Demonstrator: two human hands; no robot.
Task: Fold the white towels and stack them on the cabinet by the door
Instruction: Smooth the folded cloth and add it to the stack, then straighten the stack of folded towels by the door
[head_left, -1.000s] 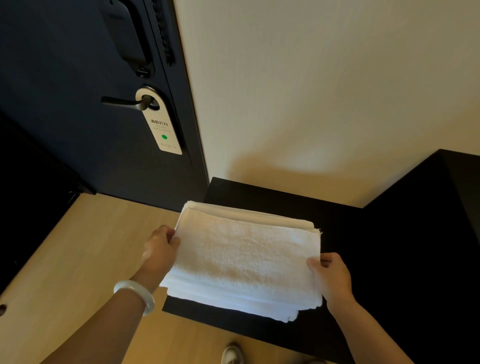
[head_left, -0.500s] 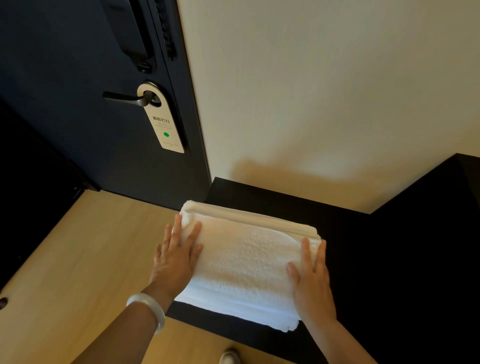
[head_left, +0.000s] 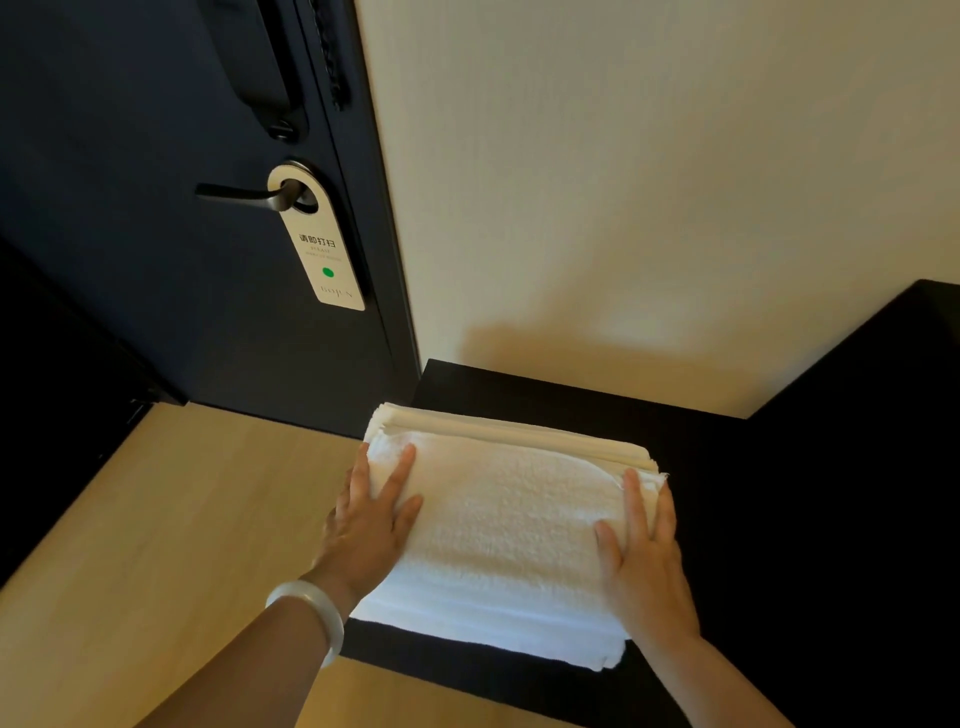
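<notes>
Both hands flat, left hand (head_left: 371, 525) and right hand (head_left: 644, 551) pressing the folded towel stack (head_left: 509, 519) on the black cabinet (head_left: 571, 400), gripping nothing; stack overhangs the door-side edge, uneven release could tip it.

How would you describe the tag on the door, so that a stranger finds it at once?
Look at the dark door left of the cream wall. On its metal handle hangs a pale card. It alone bears printed characters and a green dot.
</notes>
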